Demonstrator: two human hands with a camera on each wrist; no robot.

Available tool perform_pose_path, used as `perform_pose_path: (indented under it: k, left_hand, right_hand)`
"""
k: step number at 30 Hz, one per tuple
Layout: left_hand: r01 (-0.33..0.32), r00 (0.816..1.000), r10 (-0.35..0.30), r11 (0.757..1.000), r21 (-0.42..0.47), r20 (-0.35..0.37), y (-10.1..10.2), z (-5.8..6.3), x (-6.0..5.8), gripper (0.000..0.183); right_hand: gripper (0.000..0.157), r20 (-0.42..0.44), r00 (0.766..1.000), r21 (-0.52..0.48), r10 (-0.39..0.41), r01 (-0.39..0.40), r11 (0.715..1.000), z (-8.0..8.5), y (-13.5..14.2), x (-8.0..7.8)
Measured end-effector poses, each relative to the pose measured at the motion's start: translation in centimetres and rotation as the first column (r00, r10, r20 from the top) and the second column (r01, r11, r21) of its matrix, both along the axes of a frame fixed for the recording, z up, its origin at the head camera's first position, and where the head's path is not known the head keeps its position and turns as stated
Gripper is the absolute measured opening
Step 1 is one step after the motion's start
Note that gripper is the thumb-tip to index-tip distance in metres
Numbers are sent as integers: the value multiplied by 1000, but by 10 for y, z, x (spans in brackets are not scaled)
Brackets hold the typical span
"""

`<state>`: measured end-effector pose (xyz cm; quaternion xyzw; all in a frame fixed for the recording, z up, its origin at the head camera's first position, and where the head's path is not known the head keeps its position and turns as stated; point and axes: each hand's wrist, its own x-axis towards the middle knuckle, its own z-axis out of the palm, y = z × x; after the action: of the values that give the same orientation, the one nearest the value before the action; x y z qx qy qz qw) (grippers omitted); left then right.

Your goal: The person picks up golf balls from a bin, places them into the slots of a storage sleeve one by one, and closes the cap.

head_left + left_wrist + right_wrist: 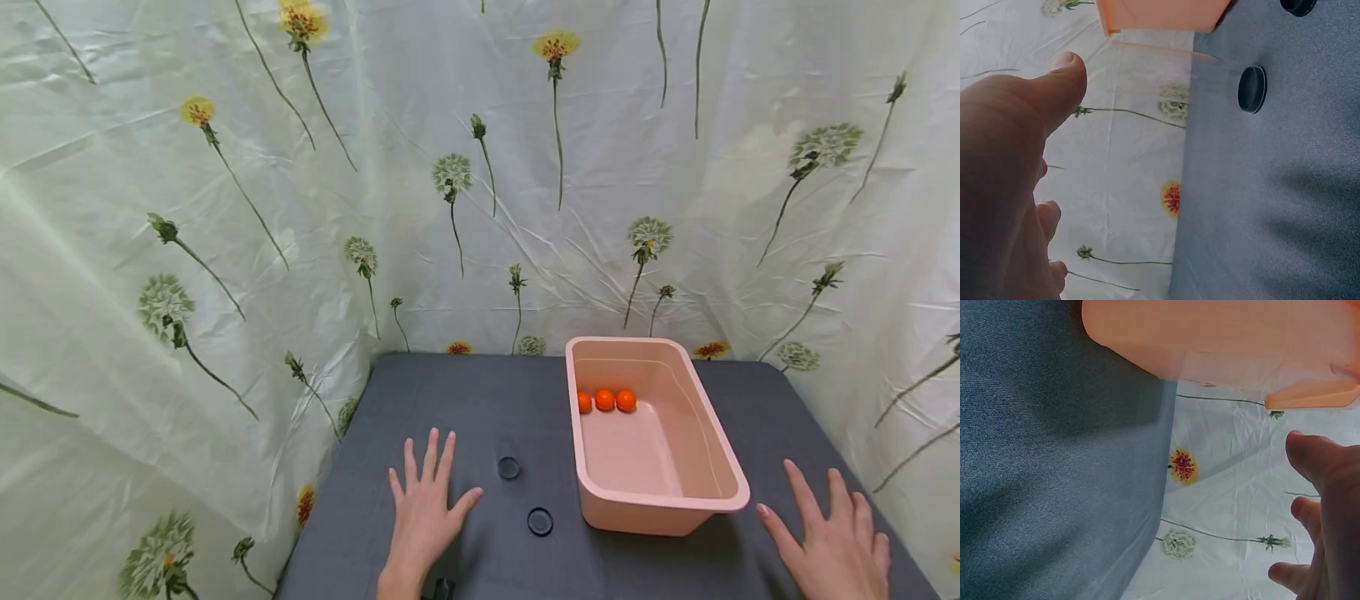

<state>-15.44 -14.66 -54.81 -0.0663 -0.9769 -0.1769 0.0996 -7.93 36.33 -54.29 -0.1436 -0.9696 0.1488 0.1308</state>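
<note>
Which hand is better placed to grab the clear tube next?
Probably the left hand: it is open and close to the tube. The bin stands between the tube and the right hand.

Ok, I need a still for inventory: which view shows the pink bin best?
The head view: the pink bin is uncropped there, its rim, inside and three orange balls visible. The left and right wrist views each show only part of its outside, cut off at the top edge.
</note>
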Motion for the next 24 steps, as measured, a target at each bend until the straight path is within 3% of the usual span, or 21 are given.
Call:
perform_pose_path:
  k: [6, 11, 17, 24]
  left_hand:
    - [34, 999, -30, 995, 95, -43, 5, 1, -5, 94]
    - [92, 995, -77, 960, 263, -67, 11, 7, -11, 90]
    - [150, 988, -120, 879, 453, -95, 19, 11, -20, 85]
    - [152, 988, -120, 770, 620, -92, 33, 1, -34, 83]
  right_hand:
    - [92, -69, 998, 38, 10, -7, 999, 10, 2, 1]
    - [91, -159, 986, 55, 51, -43, 998, 26, 4, 1]
    - [88, -211, 972, 43, 105, -98, 994, 51, 0, -8]
    - [85, -275, 932, -33, 235, -253, 967, 84, -10, -25]
